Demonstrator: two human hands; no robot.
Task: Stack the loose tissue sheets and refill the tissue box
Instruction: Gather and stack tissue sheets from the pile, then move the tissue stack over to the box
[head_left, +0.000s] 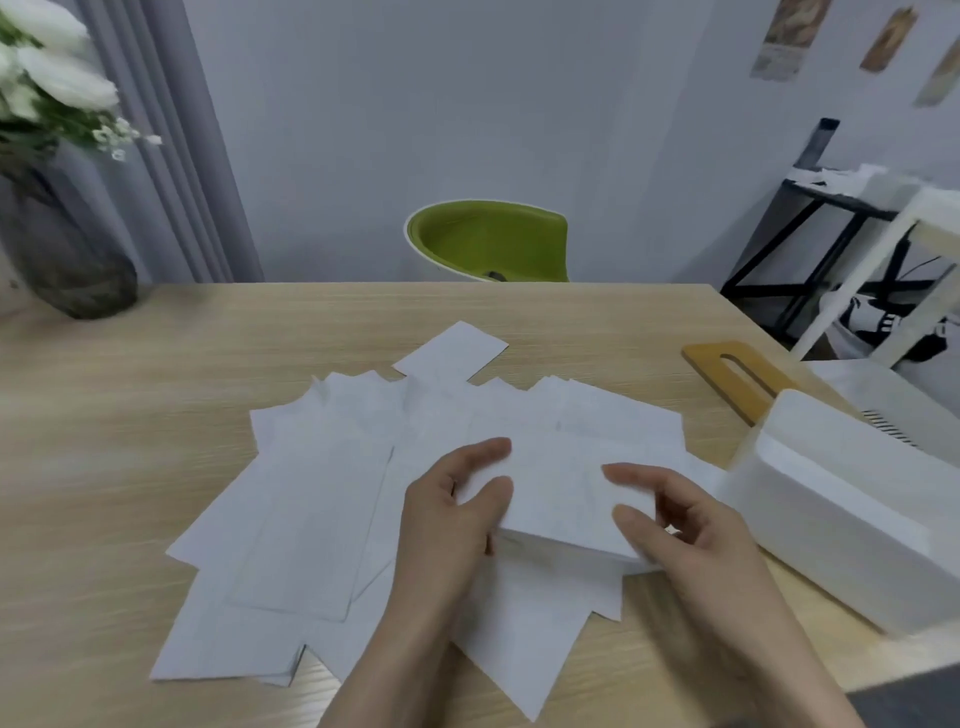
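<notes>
Wooden table (130, 415): left hand (447, 519) and right hand (691, 525) pinch the tissue stack (558, 493) beside the tissue box (831, 519) — loose grip risks sheets fanning out — or slipping.

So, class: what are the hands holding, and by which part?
Both hands hold a small stack of tissue sheets: left hand at its left edge, right hand at its right edge.

pale grey wall (415, 104), grey curtain (171, 156) (left), green chair (488, 241), black shelf (810, 234)
</notes>
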